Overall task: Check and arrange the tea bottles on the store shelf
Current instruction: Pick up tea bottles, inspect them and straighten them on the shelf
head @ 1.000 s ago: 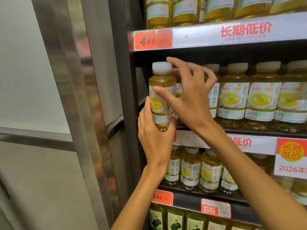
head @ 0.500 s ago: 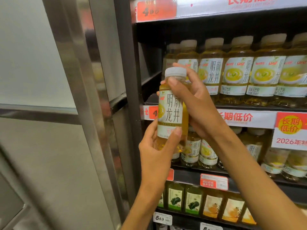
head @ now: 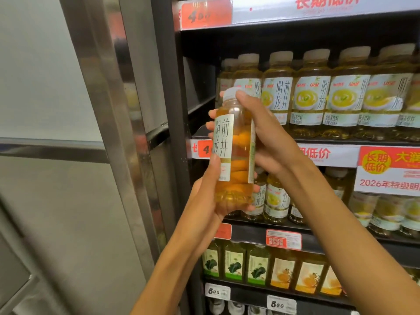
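Observation:
I hold one tea bottle (head: 231, 153), amber liquid with a white cap and a white label, out in front of the shelf. My left hand (head: 205, 196) grips its base and lower side from below. My right hand (head: 266, 137) wraps its upper body from the right, thumb by the cap. The label's printed side faces left toward me. Behind it a row of matching tea bottles (head: 313, 96) stands on the middle shelf (head: 341, 142), with an open gap at the row's left end.
More tea bottles (head: 275, 198) fill the shelf below, and juice bottles (head: 256, 264) the one under that. Red and white price strips (head: 284, 241) line the shelf edges. A metal door frame (head: 118, 123) runs down on the left, close to my left arm.
The bottle came off the middle shelf and down toward me. It has been turned in my hands, so the label now faces left. The view has tilted downward.

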Demonstrator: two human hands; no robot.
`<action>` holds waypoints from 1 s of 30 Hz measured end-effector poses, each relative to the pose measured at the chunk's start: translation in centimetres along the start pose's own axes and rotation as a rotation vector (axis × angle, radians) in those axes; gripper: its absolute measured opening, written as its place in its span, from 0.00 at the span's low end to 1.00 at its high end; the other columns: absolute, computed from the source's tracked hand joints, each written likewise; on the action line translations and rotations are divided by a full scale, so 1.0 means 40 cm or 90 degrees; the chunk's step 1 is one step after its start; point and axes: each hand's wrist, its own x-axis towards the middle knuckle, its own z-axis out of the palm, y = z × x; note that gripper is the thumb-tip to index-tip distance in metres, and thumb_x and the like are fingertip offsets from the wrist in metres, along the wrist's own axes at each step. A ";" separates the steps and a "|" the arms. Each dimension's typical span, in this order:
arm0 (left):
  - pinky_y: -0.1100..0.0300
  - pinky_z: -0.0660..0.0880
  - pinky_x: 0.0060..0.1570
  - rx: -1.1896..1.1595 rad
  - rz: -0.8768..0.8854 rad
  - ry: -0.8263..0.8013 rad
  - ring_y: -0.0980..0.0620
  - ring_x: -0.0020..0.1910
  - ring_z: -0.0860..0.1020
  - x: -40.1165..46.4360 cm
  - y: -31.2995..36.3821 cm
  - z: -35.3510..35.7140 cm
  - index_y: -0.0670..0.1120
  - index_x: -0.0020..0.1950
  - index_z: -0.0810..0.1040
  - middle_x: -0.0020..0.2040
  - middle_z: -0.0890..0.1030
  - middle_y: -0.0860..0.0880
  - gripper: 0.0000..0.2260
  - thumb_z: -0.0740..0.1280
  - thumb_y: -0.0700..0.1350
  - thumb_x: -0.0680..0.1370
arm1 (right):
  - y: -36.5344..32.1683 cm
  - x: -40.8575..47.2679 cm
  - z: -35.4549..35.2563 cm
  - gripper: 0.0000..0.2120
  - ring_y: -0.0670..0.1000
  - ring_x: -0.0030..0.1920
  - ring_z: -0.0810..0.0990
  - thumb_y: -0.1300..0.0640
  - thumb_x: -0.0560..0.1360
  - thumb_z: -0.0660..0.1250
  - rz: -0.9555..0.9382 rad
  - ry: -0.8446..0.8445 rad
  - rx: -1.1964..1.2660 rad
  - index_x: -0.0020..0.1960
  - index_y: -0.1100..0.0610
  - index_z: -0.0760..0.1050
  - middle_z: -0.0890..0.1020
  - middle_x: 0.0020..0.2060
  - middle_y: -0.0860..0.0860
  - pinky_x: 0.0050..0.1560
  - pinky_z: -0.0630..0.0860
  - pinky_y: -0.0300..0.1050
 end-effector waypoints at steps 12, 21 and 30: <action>0.58 0.80 0.41 -0.108 -0.034 0.025 0.48 0.43 0.82 -0.009 -0.024 0.007 0.47 0.64 0.77 0.49 0.83 0.41 0.28 0.57 0.65 0.75 | 0.012 -0.010 -0.003 0.13 0.56 0.53 0.82 0.50 0.79 0.59 -0.082 -0.020 -0.047 0.61 0.53 0.72 0.84 0.49 0.54 0.48 0.80 0.46; 0.45 0.74 0.62 -0.025 -0.078 0.018 0.46 0.58 0.80 -0.010 -0.032 -0.016 0.58 0.61 0.78 0.59 0.82 0.47 0.21 0.53 0.63 0.77 | 0.001 -0.023 -0.012 0.12 0.53 0.48 0.84 0.53 0.80 0.60 -0.070 0.016 -0.095 0.60 0.55 0.73 0.85 0.44 0.51 0.43 0.80 0.43; 0.56 0.79 0.37 -0.208 -0.131 -0.037 0.47 0.37 0.81 -0.024 -0.015 0.021 0.42 0.60 0.78 0.44 0.82 0.40 0.28 0.55 0.64 0.79 | 0.004 -0.032 -0.002 0.14 0.54 0.50 0.83 0.48 0.79 0.59 -0.047 0.034 -0.042 0.56 0.56 0.75 0.84 0.45 0.55 0.51 0.81 0.49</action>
